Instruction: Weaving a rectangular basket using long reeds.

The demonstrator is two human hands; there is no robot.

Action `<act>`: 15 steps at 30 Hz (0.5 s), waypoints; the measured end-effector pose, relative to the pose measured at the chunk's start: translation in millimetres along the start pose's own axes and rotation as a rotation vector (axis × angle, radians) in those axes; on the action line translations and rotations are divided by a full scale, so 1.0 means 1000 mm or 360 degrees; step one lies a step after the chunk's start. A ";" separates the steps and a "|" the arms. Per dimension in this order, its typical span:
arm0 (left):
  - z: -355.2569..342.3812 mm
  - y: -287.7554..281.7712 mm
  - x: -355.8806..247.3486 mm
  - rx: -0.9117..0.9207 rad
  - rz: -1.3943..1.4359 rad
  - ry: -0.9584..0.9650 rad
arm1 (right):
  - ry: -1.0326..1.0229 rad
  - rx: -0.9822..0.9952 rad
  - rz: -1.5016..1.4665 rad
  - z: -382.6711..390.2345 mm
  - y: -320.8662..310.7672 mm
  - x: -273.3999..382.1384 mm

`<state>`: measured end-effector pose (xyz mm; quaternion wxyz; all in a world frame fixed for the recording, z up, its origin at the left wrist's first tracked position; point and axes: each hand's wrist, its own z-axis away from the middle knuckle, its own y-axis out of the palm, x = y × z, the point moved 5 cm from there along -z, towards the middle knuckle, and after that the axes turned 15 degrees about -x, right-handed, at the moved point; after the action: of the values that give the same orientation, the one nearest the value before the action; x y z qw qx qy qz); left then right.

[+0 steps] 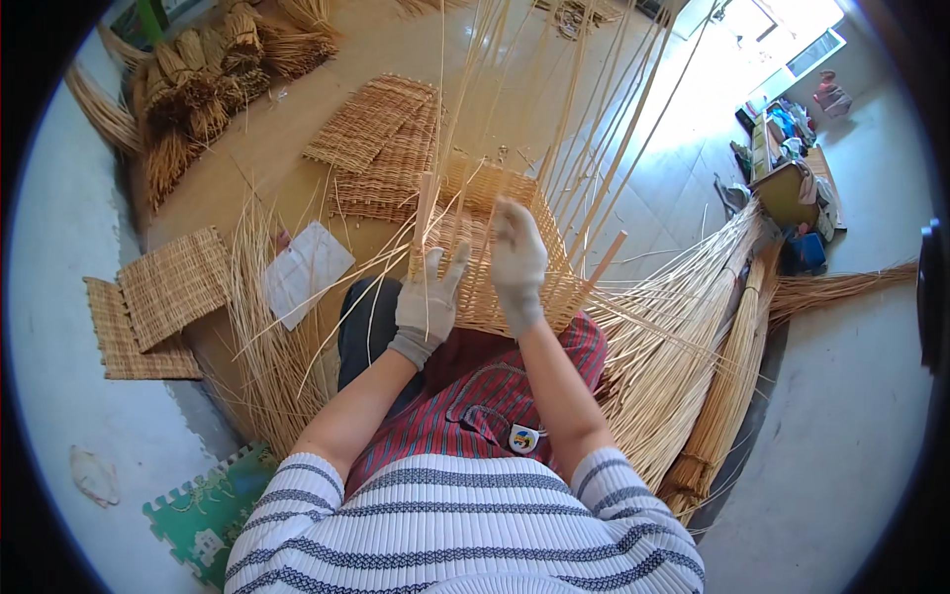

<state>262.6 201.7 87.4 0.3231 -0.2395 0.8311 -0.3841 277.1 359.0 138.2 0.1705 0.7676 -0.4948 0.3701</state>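
Observation:
A half-woven basket [559, 282] rests on my lap, with long loose strands rising from it and two wooden sticks at its near corners. My left hand [427, 305], in a pale knit glove, lies at the basket's left side, fingers apart among the strands. My right hand [518, 259], gloved alike, is over the basket's middle, its fingers bent and close together near upright strands; what they grip, if anything, is hidden. A white sheet [304, 272] lies left of my knee.
Woven mats [173, 282] lie at the left, others [366, 139] beyond the basket. Straw bundles are piled at the back left [198, 79] and along my right [673, 386]. A cluttered wooden cabinet [792, 188] stands at the right. A green foam mat [198, 520] is at the lower left.

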 end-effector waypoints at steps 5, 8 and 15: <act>-0.007 -0.002 0.001 -0.0025 -0.0016 0.0004 | 0.0748 -0.0026 -0.0328 -0.034 0.003 0.005; -0.004 0.005 -0.007 -0.0176 -0.0158 0.0190 | 0.0418 -0.0608 -0.0455 0.029 -0.069 -0.060; -0.013 0.032 -0.079 0.0064 0.0117 0.0315 | 0.0007 0.0005 0.0527 -0.020 -0.061 0.009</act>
<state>302.0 278.2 96.5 0.2582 -0.1632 0.8592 -0.4105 325.2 393.5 165.1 0.1069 0.6749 -0.6137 0.3956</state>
